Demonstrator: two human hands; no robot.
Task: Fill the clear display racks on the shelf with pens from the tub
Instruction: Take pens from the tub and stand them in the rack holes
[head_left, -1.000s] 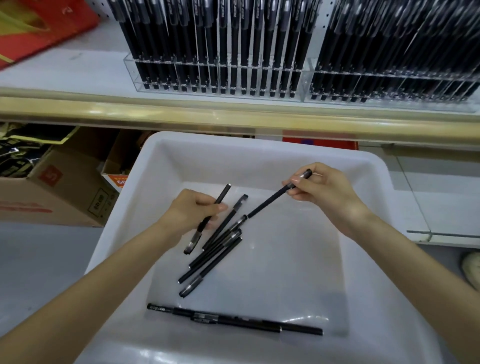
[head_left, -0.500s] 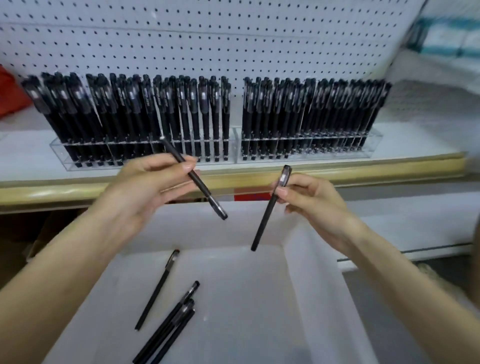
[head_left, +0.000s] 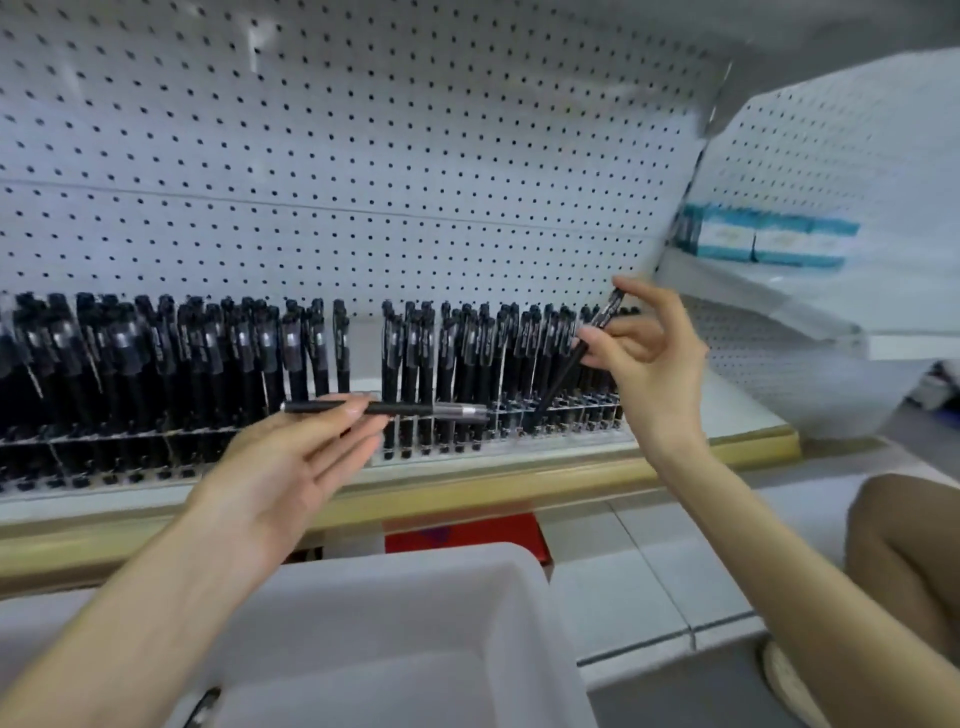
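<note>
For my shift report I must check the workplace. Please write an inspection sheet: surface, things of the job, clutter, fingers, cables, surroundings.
Surface: white shelf with a wood-coloured front edge.
Job's things: left rack and right rack, densely filled with black pens; white tub below, one loose pen visible inside.
Clutter: red item under the shelf.
Fingers: left hand holds the level pen; right hand pinches the tilted pen, tip down at the right rack.
Cables: nothing seen.
Surroundings: pegboard; teal-white boxes at right.

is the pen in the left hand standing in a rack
No, the left hand pinches its pen roughly level in front of the clear rack, not slotted in.
</note>
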